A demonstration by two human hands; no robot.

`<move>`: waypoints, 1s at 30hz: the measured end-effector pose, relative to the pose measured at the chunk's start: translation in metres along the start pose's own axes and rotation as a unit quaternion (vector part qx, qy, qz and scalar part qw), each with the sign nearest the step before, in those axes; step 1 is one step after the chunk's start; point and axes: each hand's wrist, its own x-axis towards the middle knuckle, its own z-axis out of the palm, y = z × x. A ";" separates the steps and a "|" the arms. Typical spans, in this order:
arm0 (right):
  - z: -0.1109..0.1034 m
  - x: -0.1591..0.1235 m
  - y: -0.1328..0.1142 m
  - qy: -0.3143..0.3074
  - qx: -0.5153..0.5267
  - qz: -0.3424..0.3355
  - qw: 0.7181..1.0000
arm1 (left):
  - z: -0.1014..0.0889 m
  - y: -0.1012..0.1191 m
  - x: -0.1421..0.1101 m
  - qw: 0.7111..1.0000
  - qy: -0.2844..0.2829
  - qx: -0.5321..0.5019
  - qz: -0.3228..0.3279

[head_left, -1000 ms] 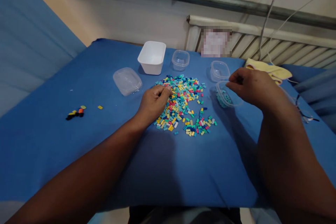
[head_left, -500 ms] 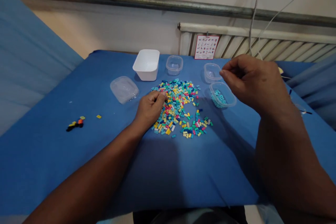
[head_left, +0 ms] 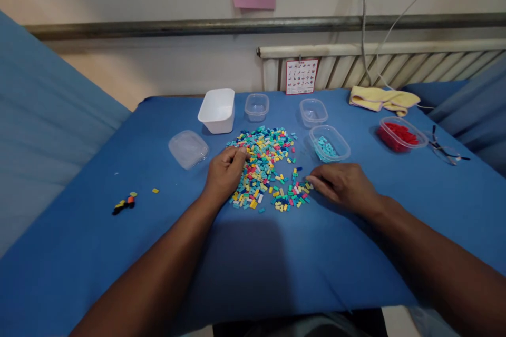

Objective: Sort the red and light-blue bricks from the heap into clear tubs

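Note:
A heap of small coloured bricks (head_left: 269, 166) lies in the middle of the blue table (head_left: 276, 268). My left hand (head_left: 224, 172) rests on the heap's left edge, fingers curled and pinched among the bricks. My right hand (head_left: 343, 184) lies low on the table at the heap's right edge, its fingertips pinched at the bricks there. Just behind it stands a clear tub with teal bricks (head_left: 329, 144).
A white tub (head_left: 217, 110), two empty clear tubs (head_left: 256, 106) (head_left: 313, 112) and a clear lid (head_left: 188, 148) stand behind the heap. A tub of red bricks (head_left: 401, 135), a yellow cloth (head_left: 382, 99) and glasses (head_left: 445, 149) are at the right. A few loose bricks (head_left: 125, 202) lie at the left.
My right hand came down from above the teal tub to the right edge of the heap. The view tilted up, bringing the red tub into sight. My left hand stayed put.

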 end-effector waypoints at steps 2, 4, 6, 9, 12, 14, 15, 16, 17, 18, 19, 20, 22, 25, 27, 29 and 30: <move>0.008 -0.006 0.004 0.013 0.030 0.003 0.999 | 0.000 0.000 0.000 1.000 -0.001 0.007 0.003; 0.011 -0.006 0.005 0.028 0.047 -0.003 0.998 | 0.000 0.000 0.000 0.999 -0.002 0.029 0.022; 0.011 -0.003 0.005 0.042 0.055 -0.011 0.998 | -0.001 0.002 -0.001 0.995 -0.010 0.069 0.072; 0.009 -0.001 0.005 0.034 0.064 -0.022 0.997 | -0.005 0.010 -0.007 0.974 -0.043 0.138 0.176; 0.011 -0.002 0.007 0.033 0.075 -0.036 0.996 | -0.005 0.022 -0.021 0.938 -0.126 0.217 0.238; 0.011 -0.004 0.007 0.042 0.082 -0.042 0.995 | -0.002 0.027 -0.030 0.906 -0.198 0.281 0.247; 0.011 -0.004 0.007 0.044 0.084 -0.043 0.994 | 0.001 0.028 -0.034 0.892 -0.225 0.309 0.242; 0.010 -0.005 0.006 0.044 0.086 -0.045 0.994 | 0.004 0.028 -0.037 0.880 -0.244 0.333 0.234; 0.010 -0.004 0.004 0.045 0.087 -0.048 0.994 | 0.007 0.028 -0.038 0.873 -0.253 0.351 0.225; 0.009 -0.003 0.002 0.046 0.086 -0.052 0.994 | 0.010 0.028 -0.039 0.869 -0.253 0.365 0.218; 0.009 -0.002 0.000 0.050 0.086 -0.058 0.993 | 0.013 0.027 -0.038 0.867 -0.248 0.375 0.214; 0.009 0.000 -0.003 0.055 0.087 -0.069 0.992 | 0.015 0.026 -0.036 0.865 -0.241 0.384 0.214; 0.012 0.004 -0.010 0.063 0.095 -0.099 0.989 | 0.019 0.026 -0.033 0.862 -0.228 0.397 0.217; 0.024 0.008 -0.019 0.030 0.103 -0.125 0.986 | 0.024 0.027 -0.028 0.862 -0.217 0.404 0.216; 0.033 0.008 -0.022 -0.015 0.097 -0.117 0.988 | 0.028 0.027 -0.024 0.863 -0.220 0.401 0.216; 0.038 0.005 -0.022 -0.049 0.094 -0.111 0.988 | 0.032 0.027 -0.019 0.863 -0.225 0.394 0.222; 0.038 0.004 -0.021 -0.059 0.097 -0.115 0.987 | 0.034 0.027 -0.017 0.863 -0.228 0.391 0.224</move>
